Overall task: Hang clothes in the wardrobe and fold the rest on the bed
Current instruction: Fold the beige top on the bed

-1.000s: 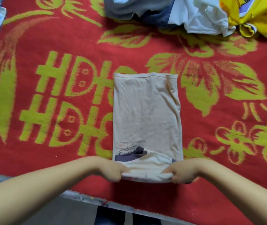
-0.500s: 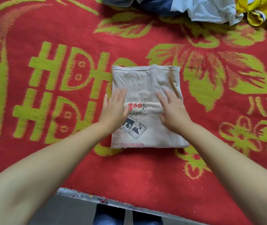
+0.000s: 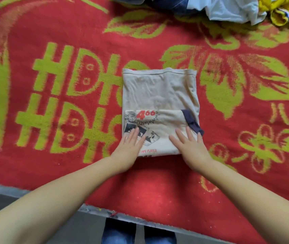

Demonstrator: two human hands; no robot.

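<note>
Left hand and right hand, both flat with fingers spread, press one folded shirt; pile at 1 o'clock.

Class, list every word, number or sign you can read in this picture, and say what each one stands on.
"4 66", in red, on the folded T-shirt.
"GHT" above "NDELLS", cut off at the T-shirt's left edge.
"TAPE PLAYER", in red, near the T-shirt's front edge.
A darker line under "TAPE PLAYER": too blurred to read.
Large green signs resembling "HDH", in two rows, on the red blanket.

Soft matt beige cotton T-shirt, fuzzy woven red blanket
</note>
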